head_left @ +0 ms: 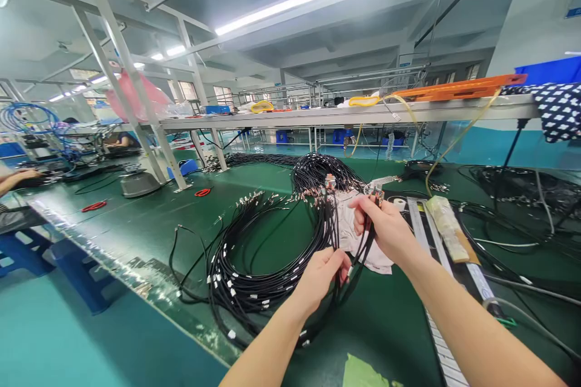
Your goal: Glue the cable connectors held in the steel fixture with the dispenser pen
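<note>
**Ana:** Where are the hands right now?

**Ben:** The left hand (323, 273) is closed in a pinch on a few strands of the coil of thin black cables with white tags (254, 272), low on the near right side of the loop. The right hand (385, 227) is closed round strands higher up, and their small metal connector ends (376, 195) stick out above its fingers.

**Ana:** And the coil itself?

**Ben:** Most of it lies flat on the green worktop (149, 224). Only the gripped strands are lifted, above a crumpled white cloth (363, 254).

**Ana:** What worries you?

**Ben:** Mostly tangling. The gripped strands run back into a dense heap, so I judge a pull could drag neighbouring loops along and tighten a knot instead of freeing anything. The coil's near arc already sits close to the worktop's front edge, so a dragged loop might slide off.

**Ana:** Any risk to the cable?

**Ben:** Probably at the left pinch. Bent hard there, a thin strand could kink. The connector ends could also catch on other strands and take strain at the crimp.

**Ana:** Anything nearby in the way?

**Ben:** The long steel ruler (438, 326) lies just beside the right forearm, with a pale yellow taped block (447, 227) resting on it. A wide sweep of that arm could knock the block. The red-handled scissors (203, 192) lie well apart, so I see no danger from them.
</note>
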`<action>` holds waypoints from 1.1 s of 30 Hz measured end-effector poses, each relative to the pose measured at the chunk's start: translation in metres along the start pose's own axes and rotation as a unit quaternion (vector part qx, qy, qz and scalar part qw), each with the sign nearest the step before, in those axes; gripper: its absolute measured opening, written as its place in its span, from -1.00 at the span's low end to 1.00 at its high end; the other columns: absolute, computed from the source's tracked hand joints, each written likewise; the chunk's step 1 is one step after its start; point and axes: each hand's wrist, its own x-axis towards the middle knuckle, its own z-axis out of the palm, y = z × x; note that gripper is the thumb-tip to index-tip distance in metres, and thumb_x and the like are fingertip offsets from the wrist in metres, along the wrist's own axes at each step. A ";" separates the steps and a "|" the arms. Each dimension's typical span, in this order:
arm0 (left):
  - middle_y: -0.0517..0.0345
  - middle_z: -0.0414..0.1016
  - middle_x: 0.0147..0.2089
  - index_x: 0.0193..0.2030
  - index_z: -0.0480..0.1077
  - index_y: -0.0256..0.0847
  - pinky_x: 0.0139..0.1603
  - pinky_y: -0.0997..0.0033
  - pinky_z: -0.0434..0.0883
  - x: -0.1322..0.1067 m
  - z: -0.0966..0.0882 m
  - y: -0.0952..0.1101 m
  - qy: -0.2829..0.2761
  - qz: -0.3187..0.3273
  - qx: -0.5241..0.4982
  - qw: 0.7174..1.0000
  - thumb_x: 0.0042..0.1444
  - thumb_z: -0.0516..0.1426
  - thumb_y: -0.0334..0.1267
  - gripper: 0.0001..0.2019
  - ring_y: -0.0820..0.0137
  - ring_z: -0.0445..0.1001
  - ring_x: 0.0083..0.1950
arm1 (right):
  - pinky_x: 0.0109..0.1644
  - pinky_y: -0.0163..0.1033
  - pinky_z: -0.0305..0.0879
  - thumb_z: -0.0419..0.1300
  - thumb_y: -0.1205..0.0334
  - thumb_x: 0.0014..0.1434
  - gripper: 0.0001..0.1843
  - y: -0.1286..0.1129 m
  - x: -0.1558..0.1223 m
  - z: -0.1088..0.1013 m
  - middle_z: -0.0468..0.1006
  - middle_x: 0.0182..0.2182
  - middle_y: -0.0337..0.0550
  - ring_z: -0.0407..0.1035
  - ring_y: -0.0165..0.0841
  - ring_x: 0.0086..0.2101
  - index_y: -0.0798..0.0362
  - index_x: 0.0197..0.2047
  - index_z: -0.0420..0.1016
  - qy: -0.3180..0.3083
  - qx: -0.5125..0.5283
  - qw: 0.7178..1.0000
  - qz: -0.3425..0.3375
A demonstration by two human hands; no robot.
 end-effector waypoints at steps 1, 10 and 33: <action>0.21 0.32 -0.59 -0.52 0.33 -0.28 -0.47 0.50 0.17 0.000 0.000 0.001 -0.026 -0.006 0.012 1.000 0.02 0.12 0.18 -0.52 0.51 0.25 -0.55 | -0.56 -0.35 0.04 0.18 -0.10 0.06 -0.63 -0.001 -0.001 0.000 0.19 -0.67 -0.38 0.12 -0.53 -0.65 0.08 -0.36 0.40 -0.006 0.006 1.000 0.001; 0.23 0.25 -0.62 -0.55 0.32 -0.26 -0.48 0.49 0.13 -0.003 0.005 0.008 -0.103 -0.017 0.042 0.994 0.13 0.01 0.14 -0.52 0.53 0.16 -0.60 | -0.52 -0.34 0.00 0.22 -0.04 0.06 -0.67 -0.003 -0.011 -0.008 0.15 -0.65 -0.40 0.04 -0.54 -0.62 0.09 -0.31 0.43 -0.081 -0.010 0.997 0.002; 0.03 0.43 -0.30 -0.23 0.43 -0.19 -0.18 0.39 0.24 -0.014 0.006 -0.033 0.103 0.115 0.256 0.954 0.29 -0.18 -0.04 -0.57 0.31 0.37 -0.23 | -0.08 0.04 0.42 0.40 0.02 -0.16 -0.65 0.011 -0.022 -0.027 0.58 -0.44 -0.12 0.50 -0.25 -0.36 0.09 -0.36 0.52 0.055 0.129 0.990 0.010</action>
